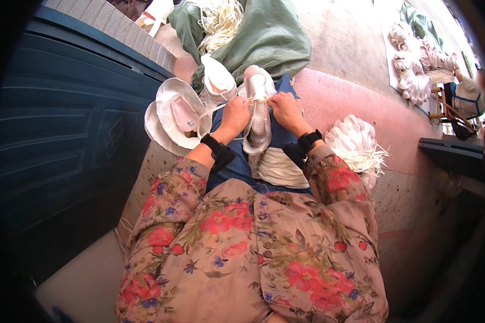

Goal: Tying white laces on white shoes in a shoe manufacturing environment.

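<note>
A white shoe upper (258, 126) lies lengthwise over my blue-trousered lap, its row of eyelets facing up. Across its far part runs a pale shoelace (257, 99). My left hand (236, 114) pinches the lace at the upper's left edge, and a loose length trails off to the left. At the opposite edge my right hand (286, 109) is closed on the lace too. Fingertips of both hands are partly hidden. Just left of my left hand are more white uppers (172, 116), one nested in another. A further white upper (219, 81) stands beyond it.
A green sack (272, 40) with a bundle of pale laces (221, 24) lies ahead. White cloth-like strands (281, 168) rest on my lap. To the right is a heap of laced uppers (353, 141). A dark blue panelled door (64, 129) borders the left. Far right, a person sits near more uppers (412, 64).
</note>
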Demonstrator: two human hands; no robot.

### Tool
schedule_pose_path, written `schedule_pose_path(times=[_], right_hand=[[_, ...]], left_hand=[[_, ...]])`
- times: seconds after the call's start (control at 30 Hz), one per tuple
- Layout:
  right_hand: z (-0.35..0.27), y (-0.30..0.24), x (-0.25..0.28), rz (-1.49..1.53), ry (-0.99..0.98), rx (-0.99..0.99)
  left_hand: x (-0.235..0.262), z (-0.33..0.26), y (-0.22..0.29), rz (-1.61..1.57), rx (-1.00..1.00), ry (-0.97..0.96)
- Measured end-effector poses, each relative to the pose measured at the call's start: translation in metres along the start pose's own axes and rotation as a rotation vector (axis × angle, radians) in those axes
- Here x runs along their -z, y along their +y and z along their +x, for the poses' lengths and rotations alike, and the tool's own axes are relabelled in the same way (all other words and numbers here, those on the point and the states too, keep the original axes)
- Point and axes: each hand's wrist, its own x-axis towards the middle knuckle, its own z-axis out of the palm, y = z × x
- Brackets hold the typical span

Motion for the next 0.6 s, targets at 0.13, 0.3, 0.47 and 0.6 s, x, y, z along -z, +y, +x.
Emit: schedule_pose_path(times=[0.13,0.3,0.47,0.6], right_hand=[[0.000,0.001,0.001,0.074,-0.051,-0.002],[0.000,0.004,0.001,0.101,0.001,0.006],[0.003,0.007,0.000,0.079,-0.079,-0.014],[0.002,0.007,-0.003,0.106,-0.004,-0.013]], left_hand=[[0.006,0.001,0.003,0.117,-0.094,-0.026],[0.007,0.010,0.002,0.219,-0.127,-0.160],[0.008,0.008,0.004,-0.032,-0.038,-0.166],[0.009,-0.001,0.010,0.119,-0.101,-0.101]])
